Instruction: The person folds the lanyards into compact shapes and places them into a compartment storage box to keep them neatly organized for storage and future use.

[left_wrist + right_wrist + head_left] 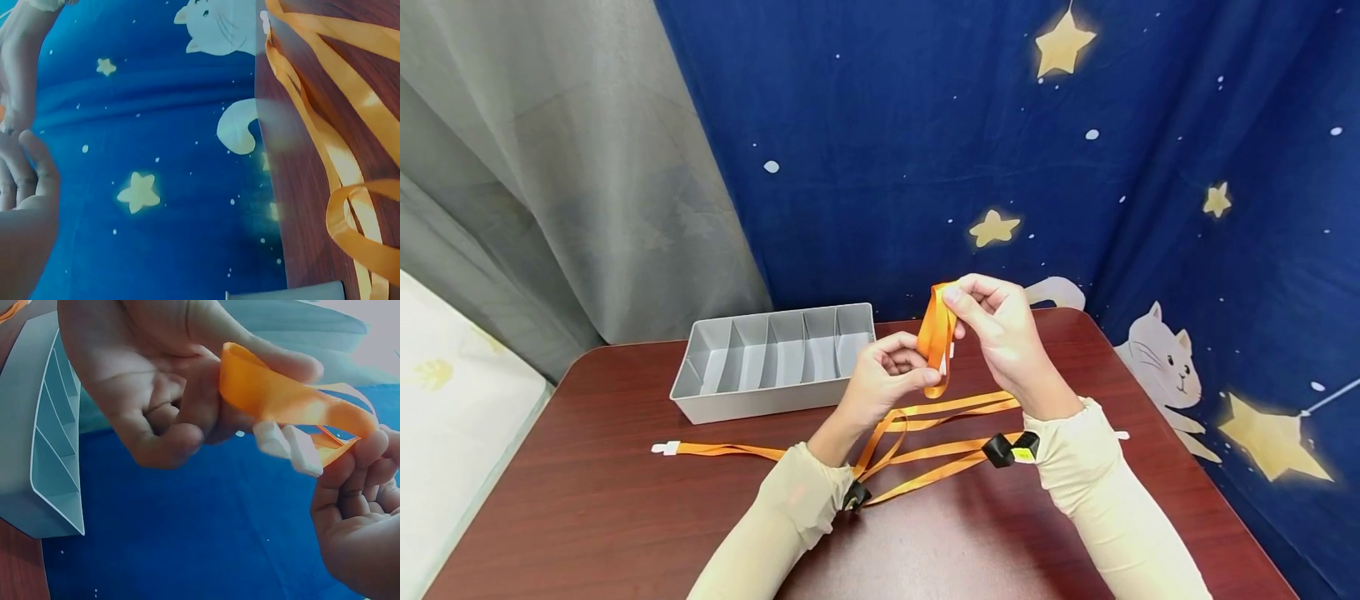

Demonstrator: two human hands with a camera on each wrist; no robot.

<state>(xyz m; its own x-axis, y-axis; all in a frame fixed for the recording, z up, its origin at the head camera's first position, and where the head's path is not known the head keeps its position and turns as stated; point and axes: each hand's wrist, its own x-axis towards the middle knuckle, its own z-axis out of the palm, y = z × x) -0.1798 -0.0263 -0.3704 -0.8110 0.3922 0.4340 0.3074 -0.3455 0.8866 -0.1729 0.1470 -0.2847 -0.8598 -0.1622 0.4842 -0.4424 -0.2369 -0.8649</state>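
An orange lanyard [936, 329], folded into flat loops, is held up between my two hands above the table. My left hand [883, 379] pinches its lower end between thumb and fingers. The right hand [1003, 333] pinches the upper end with thumb and fingertips. In the right wrist view, white plastic clips [290, 447] hang beside the folded strap, between the left hand [156, 387] and the right hand [359, 512]. The left wrist view catches both hands only at its left edge, with the strap mostly out of frame.
More orange lanyards [955, 450] lie spread on the dark red table [595, 500] under my forearms, one white clip [666, 447] at the left. A grey tray [760, 406] with several compartments stands at the back left. Behind the table hangs a blue curtain [880, 167] with stars.
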